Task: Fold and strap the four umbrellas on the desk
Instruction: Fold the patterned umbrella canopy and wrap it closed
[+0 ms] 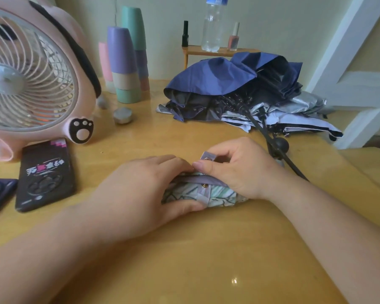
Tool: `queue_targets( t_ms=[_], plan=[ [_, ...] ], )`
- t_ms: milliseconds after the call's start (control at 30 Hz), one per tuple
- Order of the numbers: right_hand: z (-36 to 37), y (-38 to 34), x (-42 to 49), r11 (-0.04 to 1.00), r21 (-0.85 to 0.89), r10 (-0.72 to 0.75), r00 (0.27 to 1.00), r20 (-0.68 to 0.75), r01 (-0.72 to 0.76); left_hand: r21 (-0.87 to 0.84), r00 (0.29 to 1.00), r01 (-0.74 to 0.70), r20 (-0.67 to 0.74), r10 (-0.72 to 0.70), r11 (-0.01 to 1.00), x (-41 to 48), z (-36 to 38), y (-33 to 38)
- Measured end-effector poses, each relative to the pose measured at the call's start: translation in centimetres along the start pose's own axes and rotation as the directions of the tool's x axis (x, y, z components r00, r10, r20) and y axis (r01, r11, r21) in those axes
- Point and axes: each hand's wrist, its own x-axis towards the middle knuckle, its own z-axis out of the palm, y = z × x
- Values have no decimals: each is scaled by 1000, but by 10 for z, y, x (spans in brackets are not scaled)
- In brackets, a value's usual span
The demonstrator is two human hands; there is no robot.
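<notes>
Pressing the rolled umbrella (pixel 219 197) onto the desk (pixel 184 255), the left hand (pixel 140 189) curled round it, apparently keeping the folds tight. The right hand (pixel 239 170) pinched the strap (pixel 208 156) just above its stud (pixel 205 185), while other umbrellas (pixel 228 84) lay unfolded behind.

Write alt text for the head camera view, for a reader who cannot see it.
The left hand holds a folded patterned umbrella on the desk; the right hand pinches its snap strap, not yet fastened. Unfolded umbrellas lie piled behind.
</notes>
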Motion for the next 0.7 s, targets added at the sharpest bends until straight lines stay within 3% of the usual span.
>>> queue_targets(
  t_ms=[67,200,400,700],
  plan=[
    [0,3,-2,999,44,-7,999,-31,9,-64,999,4,-37,-7,998,2,-2,1],
    [-5,5,-12,997,65,-33,997,-64,37,-10,989,-30,-148,29,999,4,4,14],
    [0,5,-15,988,122,-57,966,-251,90,-128,978,-27,-206,-1,991,6,13,13],
    [0,3,-12,994,92,-42,978,-203,62,-189,989,-75,-138,49,979,8,11,10]
  ],
)
